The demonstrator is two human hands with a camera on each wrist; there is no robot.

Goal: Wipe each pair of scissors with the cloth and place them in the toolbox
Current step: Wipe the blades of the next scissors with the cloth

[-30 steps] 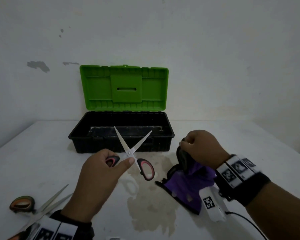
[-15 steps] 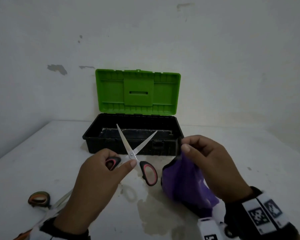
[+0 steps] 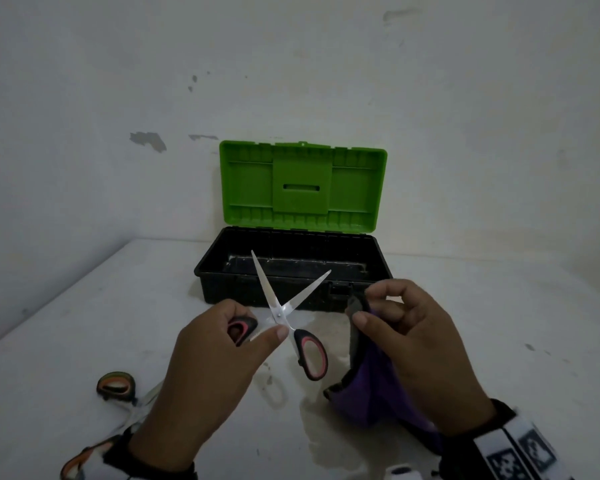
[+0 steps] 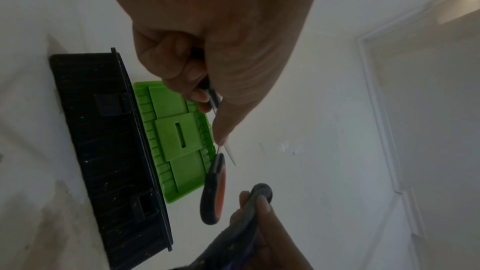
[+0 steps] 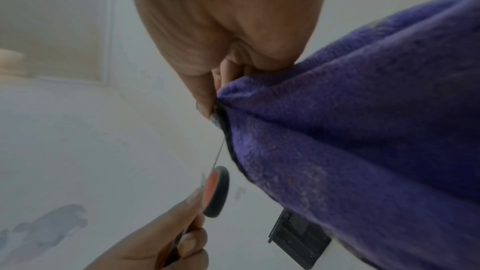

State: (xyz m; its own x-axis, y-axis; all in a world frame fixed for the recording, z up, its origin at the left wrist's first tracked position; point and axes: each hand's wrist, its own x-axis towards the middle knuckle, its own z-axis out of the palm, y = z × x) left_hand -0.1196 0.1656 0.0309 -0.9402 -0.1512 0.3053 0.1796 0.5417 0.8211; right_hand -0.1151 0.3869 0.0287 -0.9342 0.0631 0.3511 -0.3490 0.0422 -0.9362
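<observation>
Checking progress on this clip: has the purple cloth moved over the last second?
Yes. The purple cloth, pinched by the right hand, has been lifted off the table toward the toolbox front.

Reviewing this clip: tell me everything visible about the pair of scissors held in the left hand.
The scissors have bright metal blades and black handles with pink-red inner lining. The blades are spread into a V, tips pointing up and away toward the open toolbox. The left hand holds them above the table, fingers round one handle loop and thumb near the pivot; the other loop hangs free. The purple cloth, pinched in the right hand, hangs beside them, not visibly touching.
</observation>
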